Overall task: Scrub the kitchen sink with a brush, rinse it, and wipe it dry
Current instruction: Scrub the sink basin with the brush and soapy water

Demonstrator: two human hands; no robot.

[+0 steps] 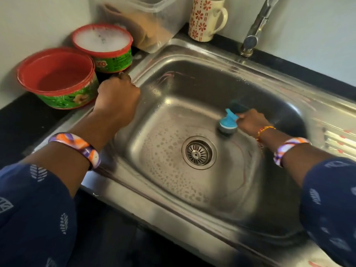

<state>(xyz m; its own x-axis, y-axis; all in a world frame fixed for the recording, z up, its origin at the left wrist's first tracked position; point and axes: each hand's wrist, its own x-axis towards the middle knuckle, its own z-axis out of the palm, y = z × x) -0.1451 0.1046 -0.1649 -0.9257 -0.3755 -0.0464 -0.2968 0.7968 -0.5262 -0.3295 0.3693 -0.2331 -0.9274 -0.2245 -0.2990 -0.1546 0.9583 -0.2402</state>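
The stainless steel sink (192, 89) fills the middle of the view, with soapy droplets over its floor around the drain strainer (199, 152). My right hand (250, 122) grips the blue handle of a round scrub brush (227, 124), whose head presses on the basin floor just above and right of the drain. My left hand (117, 97) rests on the sink's left rim with its fingers curled under, and I cannot see anything held in it.
Two red-rimmed green tubs stand on the black counter at left: an empty one (57, 78) and one full of foam (104, 45). A clear plastic container (142, 20) and a flowered mug (208, 18) sit behind the sink. The tap (256, 27) rises at the back right. A ribbed drainboard (339, 139) lies at right.
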